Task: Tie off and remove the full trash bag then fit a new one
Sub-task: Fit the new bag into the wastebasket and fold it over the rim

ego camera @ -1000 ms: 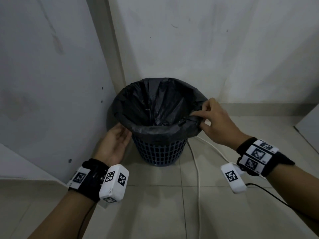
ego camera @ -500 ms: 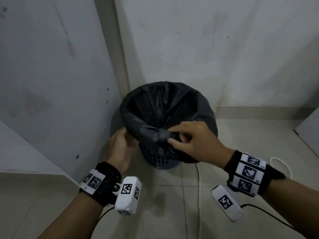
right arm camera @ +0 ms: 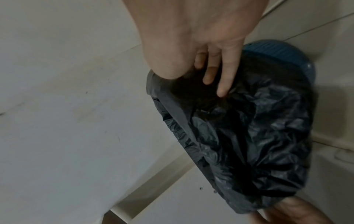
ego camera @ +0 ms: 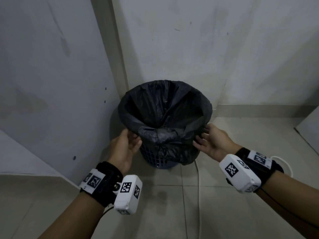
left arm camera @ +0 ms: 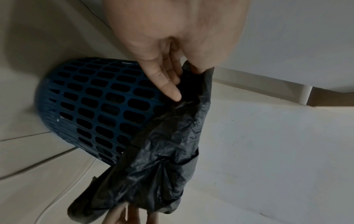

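Note:
A blue lattice basket (ego camera: pixel 155 157) stands on the floor in the wall corner, lined with a black trash bag (ego camera: pixel 165 118) whose edge is folded down over the rim. The bag's slack is bunched at the front of the rim. My left hand (ego camera: pixel 131 140) pinches the bag's edge at the left of the rim; in the left wrist view the left hand (left arm camera: pixel 184 81) has its thumb over the bag (left arm camera: pixel 162 151) and its fingers beneath, beside the basket (left arm camera: pixel 95 103). My right hand (ego camera: pixel 205 137) holds the overhang at the right. The right wrist view shows this hand (right arm camera: pixel 195 84) with its thumb above the bag (right arm camera: pixel 249 136).
Two walls close in behind and to the left of the basket. A white cable (ego camera: pixel 199 187) runs along the tiled floor just right of it. A low ledge (ego camera: pixel 25 152) lies at the left, and a pale panel edge (ego camera: pixel 310 131) at the far right.
My right hand left the front of the rim, where it was bunching the bag, and went to the right side. My left hand rose to the rim's left edge.

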